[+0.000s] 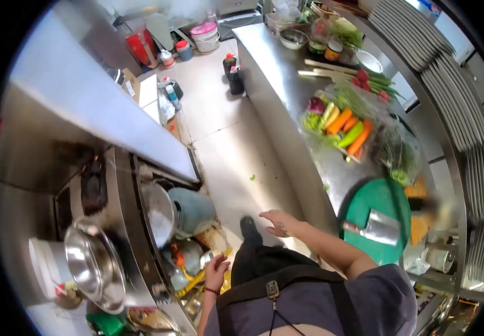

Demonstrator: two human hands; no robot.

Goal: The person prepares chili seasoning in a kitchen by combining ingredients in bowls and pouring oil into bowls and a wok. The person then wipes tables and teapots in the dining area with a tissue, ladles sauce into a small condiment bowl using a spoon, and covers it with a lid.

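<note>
My right hand (279, 222) reaches forward over the floor in front of my body. Its fingers are stretched out and hold nothing. My left hand (215, 273) hangs low at my left side, its fingers loosely apart. A small yellow piece (228, 252) shows by its fingertips; I cannot tell whether they touch it. Beside that hand is a yellow handle (190, 284) among clutter on a low shelf. To the right, a cleaver (382, 227) lies flat on a round green cutting board (359, 198), away from both hands.
Mixed vegetables (340, 124) and bagged greens (401, 151) lie on the steel counter (278, 67). Stacked plates (449, 95) line the right. On the left are metal bowls (88, 260) and a grey bucket (194, 211). Dark bottles (234, 80) stand on the floor (219, 120) ahead.
</note>
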